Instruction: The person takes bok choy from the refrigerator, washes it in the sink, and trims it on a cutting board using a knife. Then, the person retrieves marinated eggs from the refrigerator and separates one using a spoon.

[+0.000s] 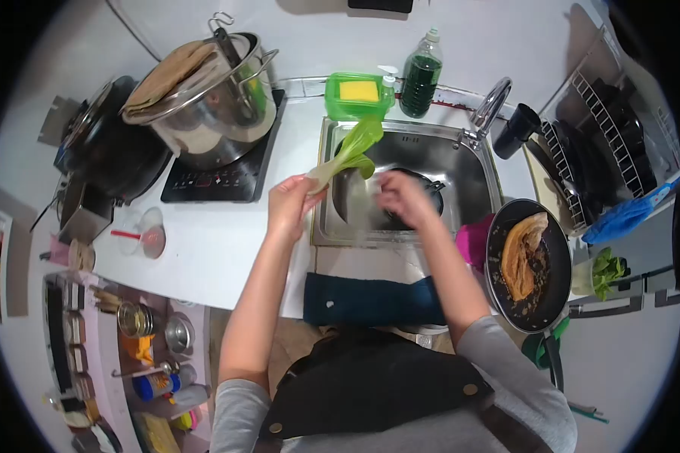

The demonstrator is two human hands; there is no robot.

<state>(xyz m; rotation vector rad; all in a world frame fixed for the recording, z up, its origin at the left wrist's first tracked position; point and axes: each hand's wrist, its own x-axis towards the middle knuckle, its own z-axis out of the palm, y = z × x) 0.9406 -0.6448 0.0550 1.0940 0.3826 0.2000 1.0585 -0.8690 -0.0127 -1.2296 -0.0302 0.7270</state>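
Observation:
A leafy green vegetable [353, 151] with a pale stem is held by its base in my left hand [289, 205], its leaves pointing up and right over the sink's left edge. My right hand [404, 198] is over the steel sink [476, 177], blurred by motion; a pale smear shows just left of it, and I cannot make out what its fingers hold. Below that hand a dark pan [434, 198] lies partly hidden in the basin.
Behind the sink are a green tray with a yellow sponge [359, 91], a green bottle [421, 75] and the faucet [491, 113]. At right sits a frying pan [555, 249] with cooked meat [516, 260]. A large pot [227, 113] stands on the cooktop at left.

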